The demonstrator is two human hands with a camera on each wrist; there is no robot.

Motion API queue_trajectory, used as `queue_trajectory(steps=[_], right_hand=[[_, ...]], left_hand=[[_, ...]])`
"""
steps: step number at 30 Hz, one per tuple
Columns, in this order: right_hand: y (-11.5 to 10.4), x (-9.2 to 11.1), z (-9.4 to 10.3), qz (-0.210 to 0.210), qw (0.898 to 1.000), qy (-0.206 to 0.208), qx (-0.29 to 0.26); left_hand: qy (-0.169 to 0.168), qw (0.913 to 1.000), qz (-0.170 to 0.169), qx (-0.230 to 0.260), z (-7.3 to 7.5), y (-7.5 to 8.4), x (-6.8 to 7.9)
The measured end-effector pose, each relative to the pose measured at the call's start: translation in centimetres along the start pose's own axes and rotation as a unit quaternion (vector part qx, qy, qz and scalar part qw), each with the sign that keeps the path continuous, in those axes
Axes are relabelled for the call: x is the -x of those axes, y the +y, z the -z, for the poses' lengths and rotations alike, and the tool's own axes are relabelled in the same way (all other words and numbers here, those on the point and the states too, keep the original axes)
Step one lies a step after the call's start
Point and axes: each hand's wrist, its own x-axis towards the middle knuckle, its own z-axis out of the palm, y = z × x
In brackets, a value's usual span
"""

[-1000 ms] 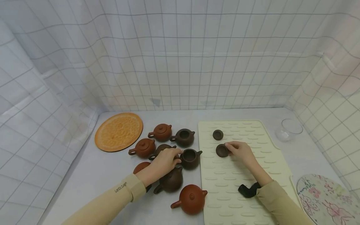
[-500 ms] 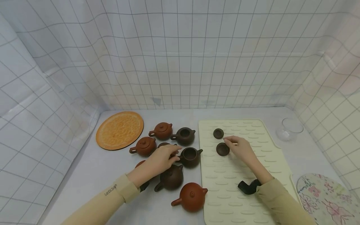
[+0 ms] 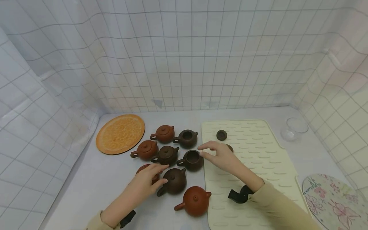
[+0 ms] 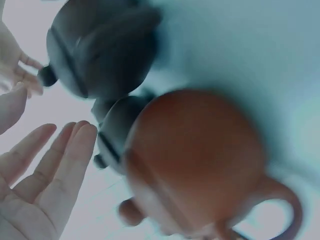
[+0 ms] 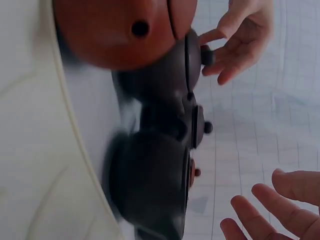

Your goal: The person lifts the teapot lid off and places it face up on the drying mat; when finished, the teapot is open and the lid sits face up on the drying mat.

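My right hand (image 3: 222, 157) hovers with parted fingers, fingertips right at the rim of a lidless dark teapot (image 3: 194, 166). Behind that pot stands another lidless dark teapot (image 3: 185, 142). Two dark lids lie on the cream mat; one lid (image 3: 221, 135) is in full view, the other (image 3: 230, 148) partly behind my right hand. My left hand (image 3: 145, 182), fingers relaxed and holding nothing, is beside a large lidded dark teapot (image 3: 176, 182). It partly covers a red-clay teapot, which shows large as a red-clay teapot (image 4: 195, 155) in the left wrist view. A smaller lidded dark teapot (image 3: 166, 156) stands behind.
A red-clay teapot (image 3: 196, 202) stands in front, and two more, one red-clay teapot (image 3: 146, 150) among them, at back left. The cream mat (image 3: 258, 159) covers the right side. An orange round mat (image 3: 120, 134), a clear glass bowl (image 3: 296, 126) and a floral round mat (image 3: 333, 201) lie around.
My left hand has drawn back toward the near left from the lidless dark teapot. My right hand has let go of the lid and moved left to that teapot's rim.
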Motion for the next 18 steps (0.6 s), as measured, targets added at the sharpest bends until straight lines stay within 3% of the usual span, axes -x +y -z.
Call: queue_trajectory(steps=[4,8,11,18], right_hand=[[-1.5,-0.5,-2.1,0.060,0.995,-0.073,-0.014],[-2.7,-1.1,-3.3,0.090,0.986,-0.139,-0.009],[-3.3,-1.7,-3.8,0.106,0.981,-0.165,0.013],[-3.8,-2.6,-5.4,0.133,0.969,-0.205,0.036]], left_hand=[[0.002,0.9998,0.010,0.019,-1.2,-0.9,1.3],[0.030,0.9990,0.011,0.032,-2.4,-1.2,1.9],[0.048,0.9981,0.018,0.032,-3.0,-1.2,2.0],[0.044,0.9968,0.056,0.035,-3.6,-1.2,1.7]])
